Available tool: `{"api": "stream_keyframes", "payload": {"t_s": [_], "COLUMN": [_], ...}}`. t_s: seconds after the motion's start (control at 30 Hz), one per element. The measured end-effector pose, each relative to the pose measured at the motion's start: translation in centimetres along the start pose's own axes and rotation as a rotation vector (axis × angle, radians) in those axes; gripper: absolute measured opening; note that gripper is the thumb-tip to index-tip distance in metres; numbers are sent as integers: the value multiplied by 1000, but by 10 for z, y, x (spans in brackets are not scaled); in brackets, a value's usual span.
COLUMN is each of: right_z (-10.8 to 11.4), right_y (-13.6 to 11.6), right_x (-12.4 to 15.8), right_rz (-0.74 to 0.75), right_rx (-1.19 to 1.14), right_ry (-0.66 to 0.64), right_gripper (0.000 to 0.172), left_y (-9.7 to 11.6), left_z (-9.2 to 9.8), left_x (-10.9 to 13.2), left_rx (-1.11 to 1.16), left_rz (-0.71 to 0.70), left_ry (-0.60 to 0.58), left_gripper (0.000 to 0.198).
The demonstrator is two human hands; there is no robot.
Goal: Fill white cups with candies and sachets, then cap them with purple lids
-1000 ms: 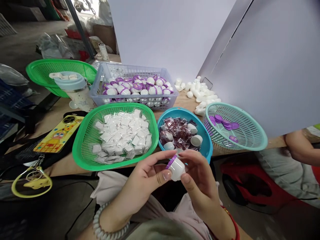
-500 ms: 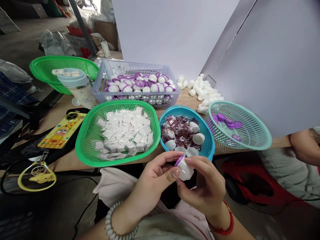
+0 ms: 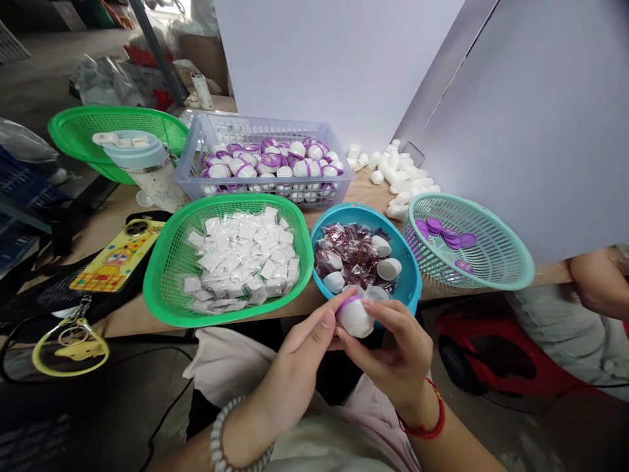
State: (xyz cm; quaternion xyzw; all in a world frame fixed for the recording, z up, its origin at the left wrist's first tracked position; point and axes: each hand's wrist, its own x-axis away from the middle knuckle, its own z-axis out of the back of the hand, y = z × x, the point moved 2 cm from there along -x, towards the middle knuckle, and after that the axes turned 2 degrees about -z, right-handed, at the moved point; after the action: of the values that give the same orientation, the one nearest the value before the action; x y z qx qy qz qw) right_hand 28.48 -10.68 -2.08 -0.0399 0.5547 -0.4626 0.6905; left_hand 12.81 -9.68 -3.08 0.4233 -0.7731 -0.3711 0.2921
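A white cup with a purple lid [image 3: 356,318] is held between both hands, at the near edge of the blue basin [image 3: 417,288]. My left hand [image 3: 299,360] presses its fingers against the lid side. On the white body, the thumb and fingers of my right hand [image 3: 398,357] close from the right. Inside the basin lie dark red packets [image 3: 351,252] and several open white cups [image 3: 389,269]. Left of it, a green basket [image 3: 160,288] holds small white packets [image 3: 246,259]. Purple lids [image 3: 451,237] lie in the pale teal basket [image 3: 521,262] on the right.
Behind stands a lilac crate [image 3: 187,177] of lidded cups. Loose white cups [image 3: 398,174] lie by the grey panel. At left are a tumbler [image 3: 152,174], a phone [image 3: 118,259] and another green basket [image 3: 63,128]. Another person's arm [image 3: 599,285] shows at right.
The lidded cup has turned so its lid faces more upward, and it sits slightly higher and to the left. My left fingers have straightened along it. The view has shifted slightly.
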Motion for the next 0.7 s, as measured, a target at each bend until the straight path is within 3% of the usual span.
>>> {"api": "stream_keyframes", "payload": {"t_s": [0.33, 0.5, 0.7], "right_z": [2, 1, 2], "right_y": [-2, -6, -7], "right_x": [-7, -6, -2], "right_rz": [-10, -2, 11], "right_rx": [-76, -101, -61], "right_ry": [-86, -85, -47], "right_gripper": [35, 30, 40], "left_y": [1, 4, 10], "left_z": [-2, -3, -10], "left_x": [3, 3, 2], "left_rx": [-4, -126, -216], "left_rz": [56, 28, 2], "left_ry": [-26, 32, 133], "left_gripper": [52, 52, 58]}}
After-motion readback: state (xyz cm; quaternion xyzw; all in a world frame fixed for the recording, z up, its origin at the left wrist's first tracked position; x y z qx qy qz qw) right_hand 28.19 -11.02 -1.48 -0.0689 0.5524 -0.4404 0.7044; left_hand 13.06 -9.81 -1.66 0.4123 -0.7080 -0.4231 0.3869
